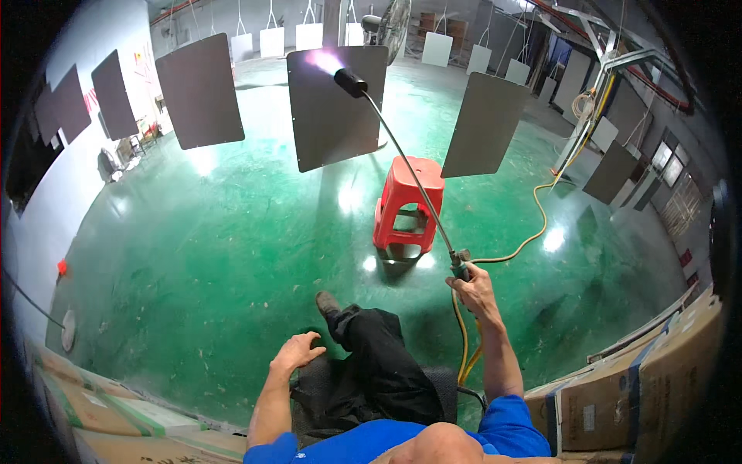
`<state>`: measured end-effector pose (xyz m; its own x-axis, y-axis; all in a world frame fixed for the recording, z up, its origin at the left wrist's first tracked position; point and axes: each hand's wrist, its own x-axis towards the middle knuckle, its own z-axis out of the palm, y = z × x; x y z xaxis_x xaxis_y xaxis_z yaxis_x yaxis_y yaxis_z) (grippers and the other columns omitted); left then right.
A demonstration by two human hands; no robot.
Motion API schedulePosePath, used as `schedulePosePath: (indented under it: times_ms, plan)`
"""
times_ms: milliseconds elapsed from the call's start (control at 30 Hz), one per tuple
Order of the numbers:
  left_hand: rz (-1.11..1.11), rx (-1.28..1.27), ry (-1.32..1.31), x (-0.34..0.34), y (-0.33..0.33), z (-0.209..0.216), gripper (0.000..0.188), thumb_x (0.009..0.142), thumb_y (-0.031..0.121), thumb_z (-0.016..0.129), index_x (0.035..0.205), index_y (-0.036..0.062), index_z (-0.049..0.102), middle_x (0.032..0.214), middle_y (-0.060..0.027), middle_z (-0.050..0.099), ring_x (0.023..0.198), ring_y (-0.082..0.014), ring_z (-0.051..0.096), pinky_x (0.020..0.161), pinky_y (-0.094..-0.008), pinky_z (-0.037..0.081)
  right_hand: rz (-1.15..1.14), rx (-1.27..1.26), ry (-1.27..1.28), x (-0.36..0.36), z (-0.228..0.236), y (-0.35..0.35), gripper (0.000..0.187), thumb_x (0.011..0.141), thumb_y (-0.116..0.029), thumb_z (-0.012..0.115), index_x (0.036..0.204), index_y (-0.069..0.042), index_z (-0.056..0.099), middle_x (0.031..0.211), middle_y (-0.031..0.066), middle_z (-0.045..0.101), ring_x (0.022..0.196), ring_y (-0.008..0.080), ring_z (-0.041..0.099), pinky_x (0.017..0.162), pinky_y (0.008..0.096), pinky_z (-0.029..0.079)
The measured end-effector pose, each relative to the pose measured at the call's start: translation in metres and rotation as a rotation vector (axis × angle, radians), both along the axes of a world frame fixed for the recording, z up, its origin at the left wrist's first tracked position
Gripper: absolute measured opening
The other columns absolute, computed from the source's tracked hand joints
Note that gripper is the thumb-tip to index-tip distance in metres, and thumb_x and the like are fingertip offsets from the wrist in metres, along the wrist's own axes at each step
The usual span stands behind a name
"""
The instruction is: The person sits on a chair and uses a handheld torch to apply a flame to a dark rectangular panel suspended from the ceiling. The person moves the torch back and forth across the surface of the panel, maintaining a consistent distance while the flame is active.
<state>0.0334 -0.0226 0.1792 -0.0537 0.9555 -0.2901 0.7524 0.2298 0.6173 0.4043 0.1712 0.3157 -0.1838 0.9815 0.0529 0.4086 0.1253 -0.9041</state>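
My right hand (475,292) is wrapped round the green handle of a gas torch (350,82). The torch's long thin metal tube reaches up and forward to a black burner head, and a purple-white flame (323,60) comes out of it. That flame is at the upper part of a hanging dark grey panel (328,127); whether it touches the surface I cannot tell. A yellow hose (543,220) lies on the floor, and hose also hangs below the handle. My left hand (297,350) rests beside the seat (313,387), empty, its fingers apart.
More grey panels (199,91) (485,125) hang in a row to either side. A stack of red plastic stools (420,170) stands ahead on the green floor (232,247). Cardboard boxes (672,379) flank me. White panels (272,42) and a large fan (396,27) are farther back.
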Motion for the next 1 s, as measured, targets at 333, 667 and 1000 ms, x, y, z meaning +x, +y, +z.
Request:
schedulePosePath:
  times_ms: [333, 667, 1000]
  plan:
    - [0.012, -0.030, 0.006, -0.007, 0.003, -0.004, 0.054, 0.086, 0.036, 0.068, 0.126, 0.0017, 0.057, 0.108, -0.0219, 0.068, 0.103, -0.0343, 0.066, 0.089, -0.0422, 0.052, 0.100, 0.097, -0.162, -0.024, -0.018, -0.004, 0.026, 0.076, -0.019, 0.076, 0.084, -0.001, 0.059, 0.062, -0.0024, 0.047, 0.058, 0.0112, 0.043, 0.054, 0.0298, 0.037]
    - [0.054, -0.064, -0.010, -0.012, 0.005, -0.011, 0.054, 0.085, 0.039, 0.067, 0.126, 0.0046, 0.059, 0.111, -0.0207, 0.067, 0.106, -0.0341, 0.064, 0.092, -0.0426, 0.050, 0.093, -0.002, -0.381, -0.012, -0.060, -0.014, 0.039, 0.073, -0.031, 0.072, 0.094, 0.001, 0.064, 0.071, 0.0157, 0.060, 0.068, 0.0243, 0.059, 0.067, 0.0382, 0.048]
    - [0.024, -0.057, -0.022, -0.024, 0.004, -0.015, 0.056, 0.086, 0.039, 0.068, 0.128, 0.0031, 0.057, 0.107, -0.0205, 0.069, 0.099, -0.0325, 0.067, 0.087, -0.0414, 0.052, -0.004, -0.004, -0.364, 0.022, -0.089, -0.027, 0.035, 0.070, -0.025, 0.074, 0.087, 0.003, 0.063, 0.064, 0.0098, 0.056, 0.061, 0.0192, 0.053, 0.061, 0.0355, 0.045]
